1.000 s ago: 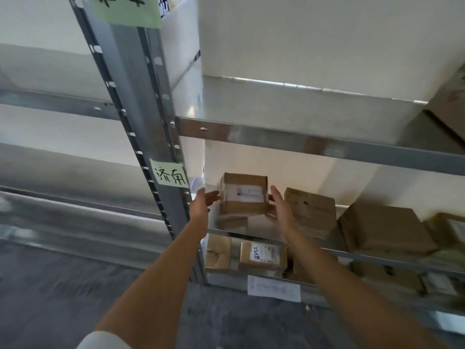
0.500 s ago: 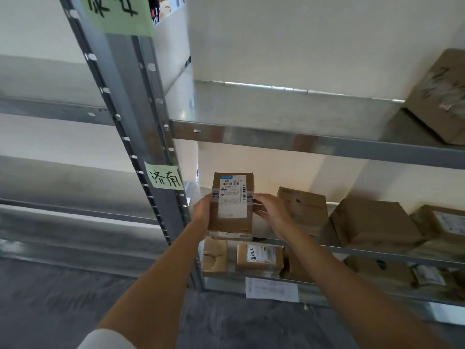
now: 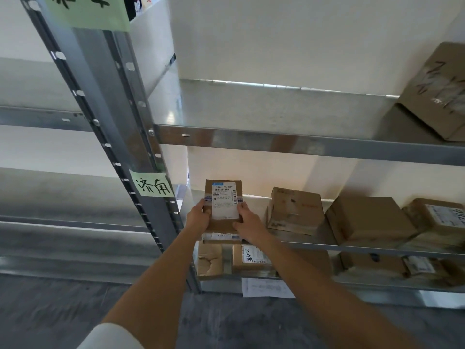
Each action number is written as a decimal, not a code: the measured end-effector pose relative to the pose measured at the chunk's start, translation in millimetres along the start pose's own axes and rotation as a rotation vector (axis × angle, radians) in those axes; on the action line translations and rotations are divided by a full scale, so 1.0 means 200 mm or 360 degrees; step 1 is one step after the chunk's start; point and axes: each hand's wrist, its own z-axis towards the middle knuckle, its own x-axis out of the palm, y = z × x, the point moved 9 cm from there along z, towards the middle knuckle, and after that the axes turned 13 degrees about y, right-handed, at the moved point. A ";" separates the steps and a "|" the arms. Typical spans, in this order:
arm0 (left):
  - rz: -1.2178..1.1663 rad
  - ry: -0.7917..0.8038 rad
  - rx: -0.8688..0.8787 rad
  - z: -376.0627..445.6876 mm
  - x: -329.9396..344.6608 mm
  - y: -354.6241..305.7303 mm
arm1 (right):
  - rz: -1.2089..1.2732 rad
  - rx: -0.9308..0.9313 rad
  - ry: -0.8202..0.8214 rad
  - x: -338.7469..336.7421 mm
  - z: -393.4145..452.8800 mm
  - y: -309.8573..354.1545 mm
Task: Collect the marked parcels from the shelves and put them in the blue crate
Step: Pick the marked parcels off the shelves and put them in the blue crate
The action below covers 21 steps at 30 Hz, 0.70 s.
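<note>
A small brown parcel (image 3: 223, 190) with a white shipping label facing me is held upright in front of the middle shelf (image 3: 314, 245). My left hand (image 3: 198, 219) grips its lower left side and my right hand (image 3: 247, 222) grips its lower right side. Another flat labelled parcel (image 3: 221, 237) lies on the shelf just below it. No blue crate is in view.
More brown parcels (image 3: 294, 210) sit to the right on the same shelf, and others (image 3: 251, 258) on the shelf below. A large box (image 3: 437, 91) rests on the upper shelf at right. A metal upright (image 3: 141, 157) with a green paper tag (image 3: 153, 185) stands left of my hands.
Both hands closed on the parcel, lifted it off the stack and turned it upright with its label toward me. It has come slightly closer since half a second ago.
</note>
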 end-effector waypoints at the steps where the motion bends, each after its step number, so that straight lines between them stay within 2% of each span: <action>1: 0.0088 -0.0040 0.0024 -0.01 -0.01 -0.03 | -0.0044 -0.0002 -0.0003 0.00 0.00 0.01; 3: 0.0254 -0.0123 0.0104 -0.02 -0.01 -0.10 | -0.0141 -0.0054 -0.0014 -0.02 -0.01 0.05; 5: 0.0637 -0.0212 0.0237 -0.03 0.02 -0.22 | -0.0162 -0.0125 -0.0120 -0.09 -0.05 0.05; 7: 0.0881 -0.0236 0.0453 -0.04 0.11 -0.36 | -0.0110 -0.0206 -0.0483 -0.26 -0.16 -0.02; 8: 0.0842 -0.0169 0.0527 -0.05 0.17 -0.43 | -0.0079 -0.0234 -0.0740 -0.37 -0.24 -0.07; 10: 0.0490 -0.0023 0.0644 -0.07 0.30 -0.54 | 0.0015 -0.0224 -0.1257 -0.57 -0.44 -0.23; 12: 0.0043 0.0027 0.0644 -0.10 0.40 -0.63 | 0.0263 -0.0082 -0.1491 -0.71 -0.57 -0.44; 14: -0.0279 0.0079 0.0433 -0.05 0.51 -0.64 | 0.0635 0.0125 -0.1400 -0.75 -0.58 -0.67; 17: -0.0346 0.0355 0.0050 0.02 0.72 -0.61 | 0.1097 0.0261 -0.0967 -0.71 -0.50 -0.91; 19: -0.0328 0.0406 -0.0033 0.05 0.79 -0.59 | 0.1152 0.0282 -0.0612 -0.67 -0.47 -0.93; 21: -0.0333 0.0289 -0.0112 0.07 0.80 -0.57 | 0.1091 0.0232 -0.0490 -0.67 -0.45 -0.94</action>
